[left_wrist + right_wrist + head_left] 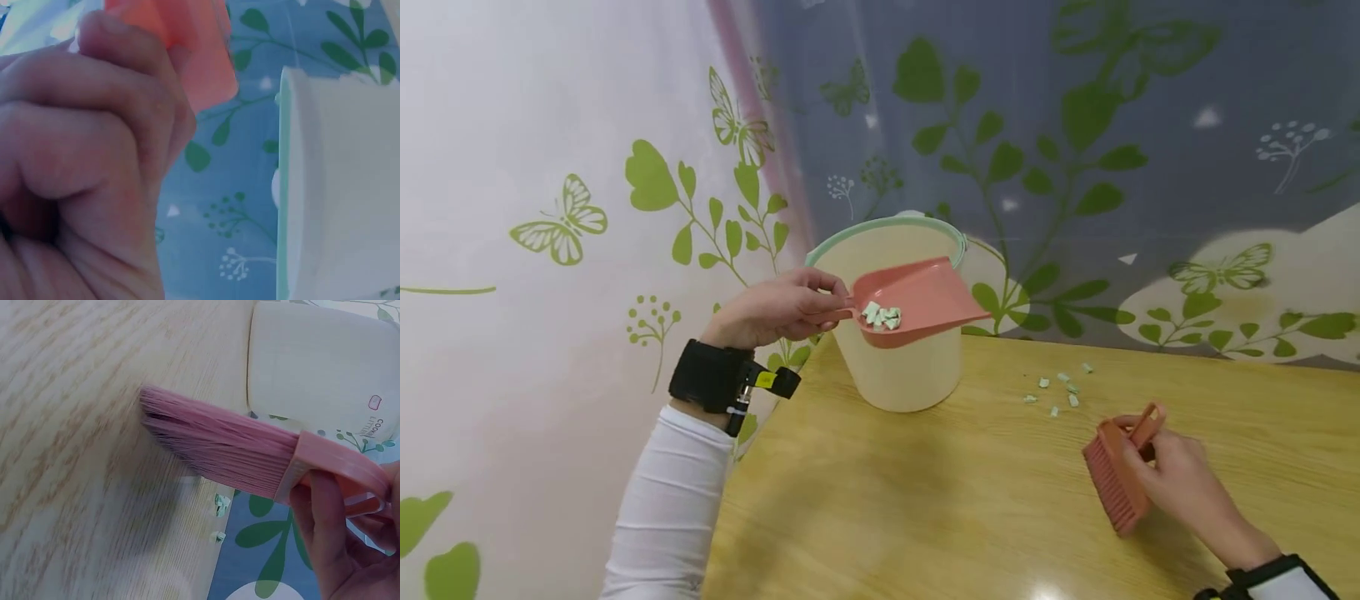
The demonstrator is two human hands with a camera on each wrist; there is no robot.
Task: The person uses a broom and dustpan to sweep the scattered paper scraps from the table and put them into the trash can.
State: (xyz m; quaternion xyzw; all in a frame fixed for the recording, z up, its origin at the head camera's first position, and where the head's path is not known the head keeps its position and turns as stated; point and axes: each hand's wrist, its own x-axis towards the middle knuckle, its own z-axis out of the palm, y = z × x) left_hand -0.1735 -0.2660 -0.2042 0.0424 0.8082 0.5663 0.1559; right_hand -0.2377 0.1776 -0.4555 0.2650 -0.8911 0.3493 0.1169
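My left hand (786,307) grips the short handle of a pink dustpan (917,296) in front of the upper part of a cream bucket (902,371). Several pale green scraps (882,317) lie in the pan close to its handle end. In the left wrist view the curled fingers (94,125) cover the handle, and part of the pan shows beyond them. My right hand (1183,475) holds a small pink hand brush (1116,479) by its looped handle, over the right side of the table. The brush's bristles (212,440) point down toward the wood in the right wrist view.
More pale green scraps (1063,387) are scattered on the wooden table (865,500), between bucket and brush. The bucket has a green rim (850,232) and stands at the table's back left. Behind it hangs a curtain (1037,167) printed with leaves and butterflies.
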